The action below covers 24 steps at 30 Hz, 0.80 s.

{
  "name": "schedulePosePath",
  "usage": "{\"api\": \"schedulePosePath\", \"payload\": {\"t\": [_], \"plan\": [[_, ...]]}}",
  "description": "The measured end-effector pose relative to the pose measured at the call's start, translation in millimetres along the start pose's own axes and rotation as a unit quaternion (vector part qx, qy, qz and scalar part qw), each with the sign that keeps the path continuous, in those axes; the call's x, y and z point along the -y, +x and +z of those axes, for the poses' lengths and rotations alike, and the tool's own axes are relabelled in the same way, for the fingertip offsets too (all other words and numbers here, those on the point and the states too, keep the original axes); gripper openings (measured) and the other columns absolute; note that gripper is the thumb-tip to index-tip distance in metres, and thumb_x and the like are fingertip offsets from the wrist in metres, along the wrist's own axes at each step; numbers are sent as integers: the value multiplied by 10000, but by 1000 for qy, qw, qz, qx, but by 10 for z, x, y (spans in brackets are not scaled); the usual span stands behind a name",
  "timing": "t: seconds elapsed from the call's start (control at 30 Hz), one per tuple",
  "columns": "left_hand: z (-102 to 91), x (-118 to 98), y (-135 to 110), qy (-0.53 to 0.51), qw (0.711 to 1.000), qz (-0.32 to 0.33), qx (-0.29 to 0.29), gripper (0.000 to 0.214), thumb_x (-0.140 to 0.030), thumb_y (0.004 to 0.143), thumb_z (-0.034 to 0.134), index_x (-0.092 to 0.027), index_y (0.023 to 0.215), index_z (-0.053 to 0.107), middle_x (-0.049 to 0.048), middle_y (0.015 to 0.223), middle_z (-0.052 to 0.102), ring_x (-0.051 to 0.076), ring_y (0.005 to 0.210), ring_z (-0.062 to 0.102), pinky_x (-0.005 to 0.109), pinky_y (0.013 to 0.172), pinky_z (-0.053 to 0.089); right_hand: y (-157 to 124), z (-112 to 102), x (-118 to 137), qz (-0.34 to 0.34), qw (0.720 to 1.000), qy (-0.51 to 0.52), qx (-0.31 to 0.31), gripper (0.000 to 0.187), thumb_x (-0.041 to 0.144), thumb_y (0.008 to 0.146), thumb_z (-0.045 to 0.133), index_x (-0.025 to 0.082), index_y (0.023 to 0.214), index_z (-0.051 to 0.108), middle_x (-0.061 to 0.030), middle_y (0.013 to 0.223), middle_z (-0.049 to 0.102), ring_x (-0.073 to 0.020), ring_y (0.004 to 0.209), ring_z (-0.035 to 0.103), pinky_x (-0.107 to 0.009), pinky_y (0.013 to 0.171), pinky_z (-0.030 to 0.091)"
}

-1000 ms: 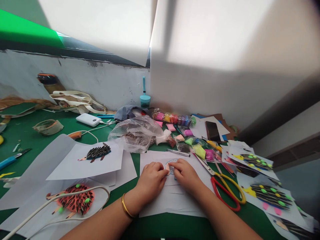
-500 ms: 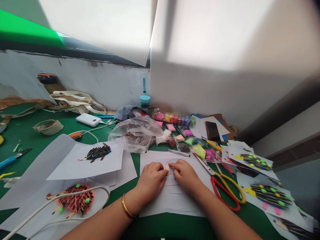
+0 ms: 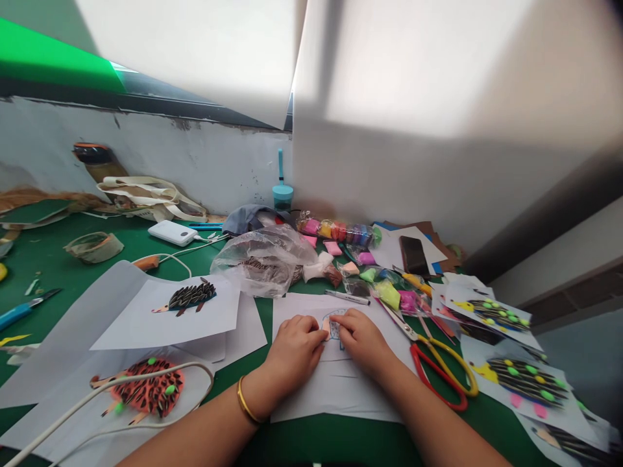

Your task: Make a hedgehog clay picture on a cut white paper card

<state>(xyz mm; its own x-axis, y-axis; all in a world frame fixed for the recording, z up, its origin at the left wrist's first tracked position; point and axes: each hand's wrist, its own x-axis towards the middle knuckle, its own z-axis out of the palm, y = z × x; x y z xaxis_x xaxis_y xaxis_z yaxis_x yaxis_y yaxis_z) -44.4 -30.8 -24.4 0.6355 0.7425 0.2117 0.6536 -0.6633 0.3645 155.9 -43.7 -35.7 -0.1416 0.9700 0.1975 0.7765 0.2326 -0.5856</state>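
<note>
On a white sheet of paper (image 3: 335, 389) is a small hedgehog-like outline drawn in blue (image 3: 337, 328). A flat piece of peach modelling clay (image 3: 326, 322) covers its left part. My left hand (image 3: 298, 340), with a gold bangle on the wrist, has its fingers curled and the tips pressed at the clay's lower left edge. My right hand (image 3: 363, 340) comes from the other side, its index fingertip on the clay's upper right edge and the other fingers bent under. The fingers partly hide the clay and the drawing.
A marker (image 3: 347, 298) lies at the paper's top edge, scissors (image 3: 438, 360) to its right. Behind are clay packets (image 3: 388, 294) and a plastic bag (image 3: 263, 256). Seed-covered hedgehog pictures (image 3: 192, 295) lie on both sides. A white cable (image 3: 58, 425) crosses the left ones.
My right hand's fingers have shifted slightly, showing more of the blue drawing beneath them. My left hand stays at the clay's edge.
</note>
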Motion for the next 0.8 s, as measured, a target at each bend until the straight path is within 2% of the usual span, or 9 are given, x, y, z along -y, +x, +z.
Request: {"api": "schedulePosePath", "payload": {"t": [0.27, 0.43, 0.6, 0.8], "plan": [[-27, -19, -2, -3, 1000, -3, 5, 250, -190, 872, 583, -286, 1084, 673, 42, 1053, 627, 225, 990, 559, 403, 872, 451, 0, -1, 35, 2, 999, -24, 21, 357, 105, 857, 507, 220, 1094, 748, -54, 841, 641, -205, 865, 596, -324, 804, 469], [-20, -10, 1, -1, 1000, -6, 9, 237, -195, 877, 580, -286, 1073, 678, 44, 1067, 626, 230, 1002, 557, 409, 877, 446, 2, 3, 15, 11, 1000, -11, 7, 357, 106, 866, 501, 181, 1124, 735, -68, 877, 650, -205, 894, 598, -319, 825, 474], [-6, -1, -2, -4, 1000, 0, 5, 244, -197, 874, 584, -283, 1086, 669, 47, 1064, 626, 230, 998, 555, 406, 874, 444, -6, 2, 24, -8, 1000, -15, 12, 359, 100, 857, 506, 228, 1092, 745, -49, 840, 636, -199, 864, 595, -318, 805, 469], [-10, -6, -2, -2, 1000, -1, 1, 248, -196, 871, 584, -287, 1084, 672, 48, 1057, 626, 228, 989, 556, 402, 868, 446, -3, 10, 16, -1, 1000, -2, 3, 357, 126, 875, 493, 217, 1125, 731, -59, 877, 646, -204, 899, 597, -318, 817, 474]]}}
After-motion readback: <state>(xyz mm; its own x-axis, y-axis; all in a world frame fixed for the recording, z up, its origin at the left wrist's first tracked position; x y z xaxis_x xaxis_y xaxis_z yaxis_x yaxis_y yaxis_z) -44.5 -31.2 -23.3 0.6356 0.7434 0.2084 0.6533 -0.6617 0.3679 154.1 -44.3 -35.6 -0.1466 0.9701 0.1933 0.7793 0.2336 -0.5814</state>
